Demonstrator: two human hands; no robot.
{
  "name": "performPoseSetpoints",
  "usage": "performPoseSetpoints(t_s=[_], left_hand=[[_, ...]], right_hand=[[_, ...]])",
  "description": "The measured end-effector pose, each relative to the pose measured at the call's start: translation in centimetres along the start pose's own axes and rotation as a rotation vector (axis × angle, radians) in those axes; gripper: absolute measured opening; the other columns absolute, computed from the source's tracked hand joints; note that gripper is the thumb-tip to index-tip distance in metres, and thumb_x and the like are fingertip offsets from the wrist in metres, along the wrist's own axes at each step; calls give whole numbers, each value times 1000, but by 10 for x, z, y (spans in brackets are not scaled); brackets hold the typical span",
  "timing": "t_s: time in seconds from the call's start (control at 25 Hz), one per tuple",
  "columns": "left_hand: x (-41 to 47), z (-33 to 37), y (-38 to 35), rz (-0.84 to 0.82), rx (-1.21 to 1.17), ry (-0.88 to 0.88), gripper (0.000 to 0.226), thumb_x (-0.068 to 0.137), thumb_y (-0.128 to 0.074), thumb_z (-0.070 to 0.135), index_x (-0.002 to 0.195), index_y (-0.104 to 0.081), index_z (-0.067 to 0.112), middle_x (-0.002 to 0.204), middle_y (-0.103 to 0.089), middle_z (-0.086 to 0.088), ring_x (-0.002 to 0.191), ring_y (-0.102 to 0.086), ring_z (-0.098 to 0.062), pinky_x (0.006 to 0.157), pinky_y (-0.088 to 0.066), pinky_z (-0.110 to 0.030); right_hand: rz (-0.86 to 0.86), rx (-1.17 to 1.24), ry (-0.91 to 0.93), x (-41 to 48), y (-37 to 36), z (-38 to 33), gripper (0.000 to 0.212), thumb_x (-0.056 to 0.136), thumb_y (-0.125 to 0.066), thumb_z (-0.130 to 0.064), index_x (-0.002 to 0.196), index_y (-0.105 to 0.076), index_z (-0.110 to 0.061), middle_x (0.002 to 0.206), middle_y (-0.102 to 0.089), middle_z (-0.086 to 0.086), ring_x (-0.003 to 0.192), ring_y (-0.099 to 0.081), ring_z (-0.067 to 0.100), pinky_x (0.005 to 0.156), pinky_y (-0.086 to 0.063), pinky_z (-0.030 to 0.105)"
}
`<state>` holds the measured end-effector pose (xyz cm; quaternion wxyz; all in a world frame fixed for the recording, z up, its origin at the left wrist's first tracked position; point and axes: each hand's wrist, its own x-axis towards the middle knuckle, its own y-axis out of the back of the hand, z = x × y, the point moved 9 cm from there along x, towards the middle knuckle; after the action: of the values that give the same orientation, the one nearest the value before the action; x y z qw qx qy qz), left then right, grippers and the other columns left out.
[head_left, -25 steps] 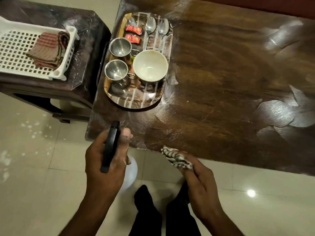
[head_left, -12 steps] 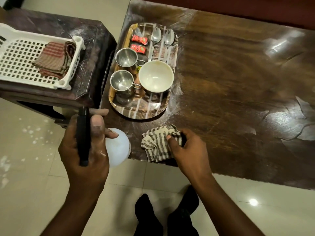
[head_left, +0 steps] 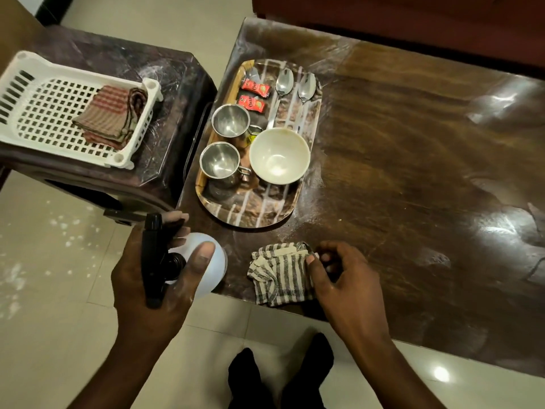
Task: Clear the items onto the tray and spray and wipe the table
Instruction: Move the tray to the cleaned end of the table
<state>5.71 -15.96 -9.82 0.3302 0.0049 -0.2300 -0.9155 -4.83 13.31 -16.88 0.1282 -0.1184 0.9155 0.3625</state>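
The cloth (head_left: 277,273) has come up from below the edge and now lies on the near side of the table (head_left: 413,202). The bottle (head_left: 212,261) has moved to the table's near left corner. The left hand (head_left: 147,290) is wrapped around the bottle, thumb on its white body. The right hand (head_left: 348,278), fingers curled, pinches the cloth's right edge. Clearing looks done: cups (head_left: 219,160), bowl (head_left: 278,154) and spoons (head_left: 284,81) are on the tray (head_left: 244,214) behind. Wiping seems not yet begun; whether spraying is finished I cannot tell.

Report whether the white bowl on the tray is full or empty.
Empty. The white bowl stands upright on the tray, and its bare inside shows down to the bottom.
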Motion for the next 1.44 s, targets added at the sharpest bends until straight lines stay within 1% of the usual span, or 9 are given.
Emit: performPoseSetpoints(t_s=[0.16, 0.32, 0.4, 0.56, 0.68, 0.8, 1.0, 1.16, 1.44], left_hand=[[-33, -24, 11, 32, 53, 162, 82, 73, -95, 19, 141, -50, 17, 146, -57, 1, 115, -66, -3, 93, -53, -11], [-106, -9, -10, 147, 148, 430, 35, 75, -67, 15, 96, -52, 39, 98, -59, 10, 76, -60, -16, 74, -51, -29], [-121, 19, -47, 107, 74, 403, 11, 84, -66, 30, 93, -63, 35, 97, -66, 6, 76, -65, -14, 68, -54, -31], [-95, 17, -107, 267, -339, 743, 36, 87, -77, 50, 122, -72, 41, 118, -80, 8, 108, -79, -13, 92, -62, -34], [-55, -3, -130, 461, -519, 932, 51, 106, -64, 15, 154, -49, 14, 149, -62, -10, 130, -66, -29, 108, -52, -45], [-44, -27, -137, 582, -497, 1041, 55, 109, -53, 2, 162, -38, 9, 149, -59, -19, 120, -66, -31, 100, -52, -39], [-46, -51, -143, 688, -538, 1141, 48, 107, -53, -4, 153, -47, 8, 131, -62, -15, 110, -67, -26, 79, -55, -31], [-34, -57, -143, 658, -423, 1085, 37, 107, -54, -3, 135, -54, 21, 114, -68, 5, 106, -71, -18, 83, -59, -37], [-34, -50, -144, 643, -340, 1059, 35, 102, -55, -7, 135, -52, 5, 124, -71, -22, 113, -72, -42, 100, -57, -65]], right_hand=[[-62, 25, 55, 22, 26, -11, 11, 99, -63, -45, 105, -70, -40, 98, -72, -20, 90, -67, -9, 74, -58, 21], [-150, 3, 151, 76, 60, -42, 13, 100, -66, -42, 110, -73, -38, 93, -76, -23, 84, -71, -6, 73, -61, 28], [-202, -45, 226, 116, 65, -70, 18, 101, -65, -45, 117, -71, -41, 99, -74, -25, 90, -69, -12, 73, -56, 21], [-233, -92, 375, 204, 56, -132, 31, 103, -58, -51, 127, -70, -34, 118, -74, -16, 107, -69, -1, 91, -60, 34], [-257, -120, 393, 268, 31, -172, 33, 104, -61, -40, 135, -68, -27, 129, -73, -7, 119, -68, 13, 102, -58, 47], [-241, -176, 387, 315, 8, -203, 34, 103, -63, -31, 136, -70, -24, 130, -72, -5, 106, -71, 11, 94, -61, 41], [-334, -263, 307, 357, -25, -216, 29, 103, -65, -19, 130, -72, -18, 120, -74, -2, 101, -74, 18, 91, -63, 41], [-345, -254, 244, 367, -34, -213, 21, 101, -66, -9, 117, -80, -14, 105, -79, 7, 91, -76, 32, 85, -64, 51], [-273, -156, 172, 367, -10, -208, 19, 98, -72, -9, 114, -81, -15, 107, -79, 6, 95, -76, 27, 90, -65, 45]])
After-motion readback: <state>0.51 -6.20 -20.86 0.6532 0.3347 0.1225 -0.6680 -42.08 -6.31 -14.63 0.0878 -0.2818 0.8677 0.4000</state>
